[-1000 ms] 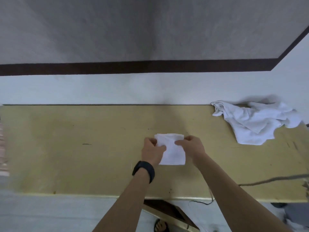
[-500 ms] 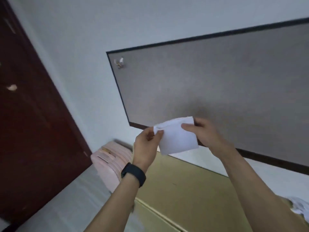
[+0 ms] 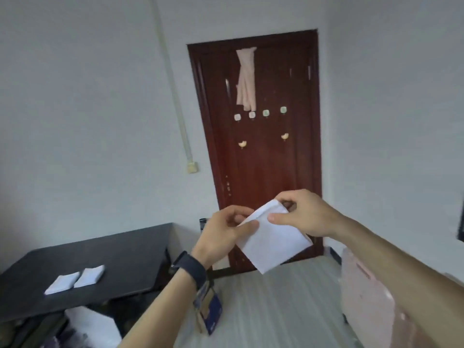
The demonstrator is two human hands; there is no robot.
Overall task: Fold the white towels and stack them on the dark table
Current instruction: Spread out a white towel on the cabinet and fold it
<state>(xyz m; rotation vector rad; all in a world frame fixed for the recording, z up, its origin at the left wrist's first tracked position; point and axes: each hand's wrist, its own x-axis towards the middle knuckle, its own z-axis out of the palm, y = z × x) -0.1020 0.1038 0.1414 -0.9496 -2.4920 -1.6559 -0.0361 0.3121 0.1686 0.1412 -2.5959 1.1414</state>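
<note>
White towel [image 3: 273, 243], folded small, is held in mid-air before the door [image 3: 271, 156]. Left hand [image 3: 223, 234] fingers [image 3: 247, 225] curl tight on its left corner; right hand [image 3: 307, 213] pinches the top corner. Two folded towels [image 3: 75, 279] lie side by side on the dark surface [image 3: 120, 249].

white towel [image 3: 273, 243]: folded, mid-air | two folded towels [image 3: 89, 275]: on dark table [image 3: 120, 252]

No legible text, number, brand or sign found. The blue and tan carton [image 3: 209, 312] on the floor [image 3: 276, 310], below the left hand [image 3: 223, 232], carries print too blurred to read. The pale pink panel [image 3: 364, 290] below the right hand [image 3: 303, 212] shows faint reddish marks, illegible.
</note>
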